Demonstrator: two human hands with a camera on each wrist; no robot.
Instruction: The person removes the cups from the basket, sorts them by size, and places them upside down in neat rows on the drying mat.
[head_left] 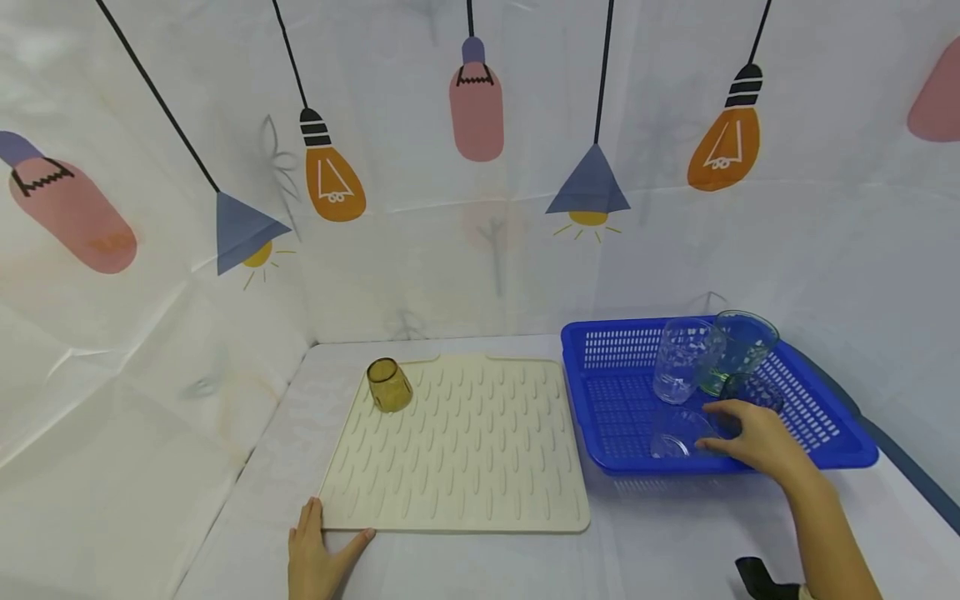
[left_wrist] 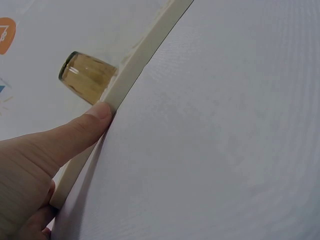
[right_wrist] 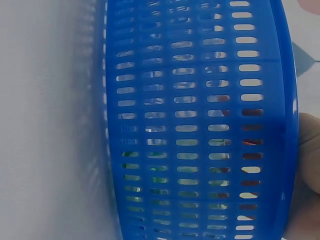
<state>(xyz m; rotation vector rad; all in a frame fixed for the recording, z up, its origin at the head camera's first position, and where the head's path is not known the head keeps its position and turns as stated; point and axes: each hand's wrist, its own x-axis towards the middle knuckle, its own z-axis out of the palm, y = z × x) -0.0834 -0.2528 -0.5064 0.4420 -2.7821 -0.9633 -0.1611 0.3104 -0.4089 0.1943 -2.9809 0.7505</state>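
My left hand [head_left: 318,554] is at the near left corner of a cream drying mat [head_left: 480,450]. Its thumb [left_wrist: 92,122] presses the near edge, while straight fingers lie along the left side. An amber glass [head_left: 389,385] stands upside down on the mat's far left. Over at the right, my right hand [head_left: 765,442] reaches into a blue plastic basket [head_left: 607,462], thumb and forefinger curved round a clear glass [head_left: 671,435] lying near the front wall. In the right wrist view, the slotted basket wall [right_wrist: 200,117] hides most of the hand and the glass.
Behind the right hand in the basket are a tall clear glass [head_left: 678,362], a greenish glass [head_left: 746,342] and a dark glass [head_left: 753,390]. The basket stands beside the mat's right edge. A white sheet [head_left: 450,275] printed with lamps hangs behind the table.
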